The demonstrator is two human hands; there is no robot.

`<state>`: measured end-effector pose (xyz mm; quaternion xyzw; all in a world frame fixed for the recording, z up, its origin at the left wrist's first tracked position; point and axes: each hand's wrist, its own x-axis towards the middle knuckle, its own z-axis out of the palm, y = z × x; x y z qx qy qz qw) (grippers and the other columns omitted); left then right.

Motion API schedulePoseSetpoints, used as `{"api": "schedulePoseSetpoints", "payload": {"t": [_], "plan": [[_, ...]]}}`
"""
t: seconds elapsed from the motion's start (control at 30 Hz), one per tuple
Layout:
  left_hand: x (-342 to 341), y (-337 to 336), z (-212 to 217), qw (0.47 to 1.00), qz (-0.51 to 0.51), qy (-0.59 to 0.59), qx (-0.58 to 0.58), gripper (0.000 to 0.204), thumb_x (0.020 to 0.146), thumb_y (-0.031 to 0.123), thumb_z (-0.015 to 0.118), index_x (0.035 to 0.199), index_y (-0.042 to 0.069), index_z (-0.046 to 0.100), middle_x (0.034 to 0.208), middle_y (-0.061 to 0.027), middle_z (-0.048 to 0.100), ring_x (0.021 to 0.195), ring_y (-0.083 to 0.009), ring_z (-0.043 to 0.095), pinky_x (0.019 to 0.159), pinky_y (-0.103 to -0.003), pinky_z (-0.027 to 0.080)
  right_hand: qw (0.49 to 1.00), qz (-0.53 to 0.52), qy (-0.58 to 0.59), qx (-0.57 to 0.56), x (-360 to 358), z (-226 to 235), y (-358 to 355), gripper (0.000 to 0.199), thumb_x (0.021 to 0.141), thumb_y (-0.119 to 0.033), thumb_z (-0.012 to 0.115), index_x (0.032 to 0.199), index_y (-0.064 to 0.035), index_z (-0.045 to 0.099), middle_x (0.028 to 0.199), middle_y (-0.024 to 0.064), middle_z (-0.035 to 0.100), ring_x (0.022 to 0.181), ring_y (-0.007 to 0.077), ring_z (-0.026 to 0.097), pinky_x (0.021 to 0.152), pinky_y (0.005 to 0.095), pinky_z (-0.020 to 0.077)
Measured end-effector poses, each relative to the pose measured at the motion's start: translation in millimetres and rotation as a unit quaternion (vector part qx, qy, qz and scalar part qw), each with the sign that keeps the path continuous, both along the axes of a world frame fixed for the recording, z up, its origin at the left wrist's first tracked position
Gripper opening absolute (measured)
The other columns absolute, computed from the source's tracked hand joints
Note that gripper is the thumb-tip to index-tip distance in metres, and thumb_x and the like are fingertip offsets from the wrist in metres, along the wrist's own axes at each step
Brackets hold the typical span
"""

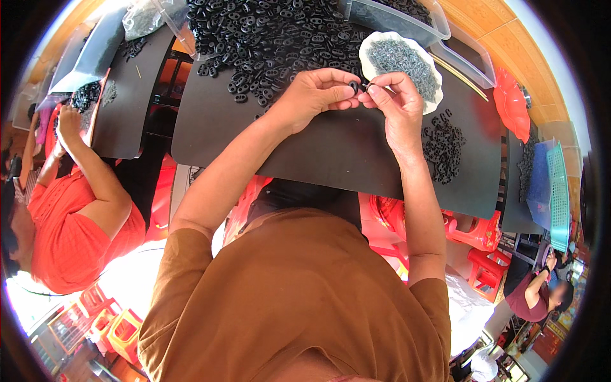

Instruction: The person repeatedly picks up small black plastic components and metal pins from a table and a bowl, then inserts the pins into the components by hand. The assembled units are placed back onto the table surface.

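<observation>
Between the thumb and fingertips of my left hand (pixel 310 97) is a small black piece with a hole (pixel 354 85), like the two-hole oval pieces heaped beyond it. My right hand (pixel 396 105) is closed in a pinch just beside it, fingertips nearly meeting the left ones. A tiny dark part shows at the right fingertips, too small to name. Both hands are held above the dark table (pixel 318 153). The large heap of black two-hole pieces (pixel 273 44) covers the far side. Close behind my right hand stands a white scalloped bowl (pixel 367 52) full of small shiny grey pieces.
A smaller pile of black parts (pixel 443 149) lies on the right. Clear plastic bins (pixel 468 54) stand at the back, near a red dish (pixel 509 105). A turquoise basket (pixel 558 197) is at far right. Another person in red (pixel 83 223) works at a table on the left.
</observation>
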<state>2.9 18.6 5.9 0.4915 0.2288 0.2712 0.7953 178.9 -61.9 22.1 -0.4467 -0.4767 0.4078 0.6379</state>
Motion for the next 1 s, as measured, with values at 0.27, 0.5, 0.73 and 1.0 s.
{"api": "schedulePoseSetpoints", "payload": {"t": [0.27,0.5,0.73,1.0], "plan": [[-2.2,0.8,3.5,0.999,0.019,-0.027,-0.04,0.032,0.095,0.011,0.062,0.126,0.004,0.06,0.108,-0.0115,0.069,0.099,-0.0164,0.067,0.089,-0.027,0.055,0.998,-0.012,-0.06,0.007,-4.0,-0.2,-0.2,0.008,0.089,0.0,0.066,0.094,-0.0017,0.059,0.085,0.0035,0.065,0.075,0.01,0.065,0.064,0.0214,0.0502],[-2.6,1.8,2.2,0.999,0.007,-0.032,-0.02,0.032,0.095,0.011,0.063,0.125,0.003,0.06,0.105,-0.0111,0.069,0.096,-0.0159,0.067,0.088,-0.027,0.055,0.997,-0.011,-0.075,0.013,-4.8,-0.2,-0.5,0.008,0.089,0.002,0.065,0.093,-0.0017,0.059,0.084,0.003,0.065,0.074,0.0088,0.063,0.063,0.0212,0.0494],[-1.7,0.8,1.9,0.999,0.011,-0.03,-0.011,0.029,0.094,0.011,0.064,0.122,0.003,0.062,0.103,-0.0093,0.07,0.095,-0.0144,0.067,0.087,-0.027,0.055,0.998,-0.011,-0.067,0.015,-5.3,-2.8,-0.5,0.009,0.089,0.003,0.065,0.093,-0.0016,0.059,0.085,0.003,0.064,0.075,0.0086,0.063,0.064,0.0213,0.0498],[-1.8,0.6,0.0,0.99,0.051,0.041,0.127,0.029,0.092,0.012,0.067,0.12,0.002,0.064,0.098,-0.0038,0.07,0.085,-0.0096,0.066,0.08,-0.023,0.054,0.995,-0.012,-0.096,-0.014,-4.8,-3.9,0.8,0.01,0.087,0.004,0.067,0.093,-0.0004,0.061,0.086,0.0025,0.065,0.078,0.0084,0.064,0.07,0.0215,0.0519]]}}
